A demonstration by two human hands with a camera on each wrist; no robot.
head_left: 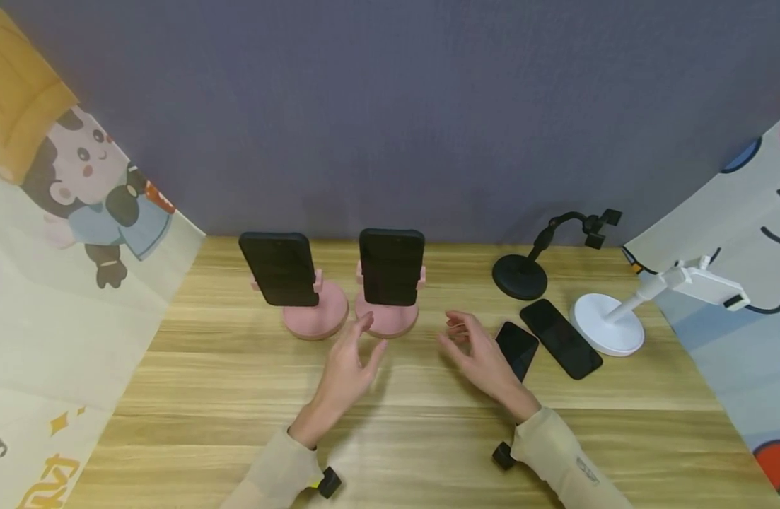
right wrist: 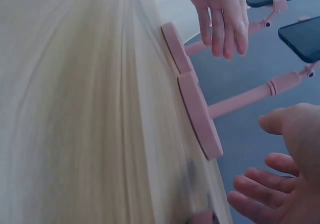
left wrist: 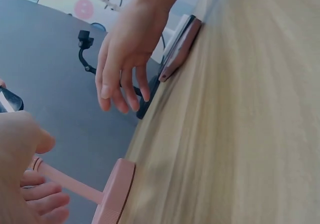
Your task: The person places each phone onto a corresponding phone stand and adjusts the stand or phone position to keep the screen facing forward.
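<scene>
Two pink phone stands stand side by side at the back, the left stand's base close to the right stand's base. A dark phone sits in the left stand's clamp, and another phone in the right one's. My left hand hovers in front of the right stand, thumb apart from the fingers, holding nothing. The right hand, also holding nothing, hovers with relaxed fingers left of a small phone that its wrist partly covers. In the right wrist view, both hands hang apart from the pink stands.
Right of the hands, a larger phone lies flat on the wooden table. Behind it stands a black phone stand with a bent neck. A white stand with a tilted white holder is at the right. A grey panel closes off the back.
</scene>
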